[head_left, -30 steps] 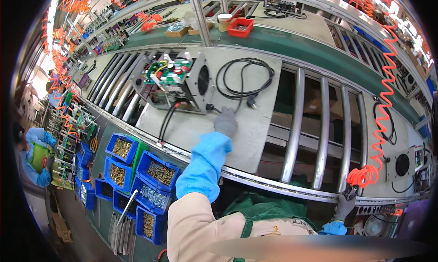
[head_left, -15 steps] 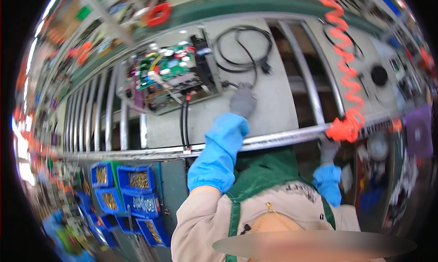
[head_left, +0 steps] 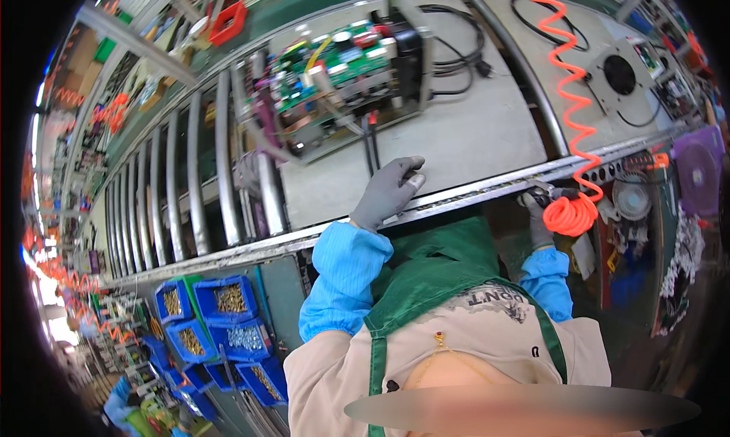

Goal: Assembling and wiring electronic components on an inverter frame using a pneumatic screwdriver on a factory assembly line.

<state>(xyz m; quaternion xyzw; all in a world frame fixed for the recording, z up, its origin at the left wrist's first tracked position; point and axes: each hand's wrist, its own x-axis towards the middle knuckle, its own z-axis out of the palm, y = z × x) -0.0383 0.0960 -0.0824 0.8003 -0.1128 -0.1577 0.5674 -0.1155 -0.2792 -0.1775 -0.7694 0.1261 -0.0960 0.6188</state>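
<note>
The left hand (head_left: pixel 388 190), in a grey glove with a blue sleeve behind it, rests on the near edge of a grey tray (head_left: pixel 464 136) that sits on the roller line. Its fingers (head_left: pixel 407 167) are loosely spread and slightly curled, holding nothing, with the tips lying on the tray surface close to the metal rail (head_left: pixel 487 190) that runs along the front of the line.

Just beyond the hand, two black cables (head_left: pixel 370 142) run down the tray toward it, their long axis going from the far side to the near side. They come from an open circuit board unit (head_left: pixel 342 72) that stands on the far part of the tray, its long side lying across the tray from left to right, with a black block at its right end. A coiled black cord (head_left: pixel 456 45) lies to the right of the unit.

The right hand (head_left: pixel 541 212), also grey-gloved, is below the rail at the right, beside an orange coiled hose (head_left: pixel 570 117) that hangs down and bunches into a loop. It seems closed around something at the loop, but I cannot tell what.

Blue bins (head_left: pixel 220 315) of small metal parts stand lower left.
</note>
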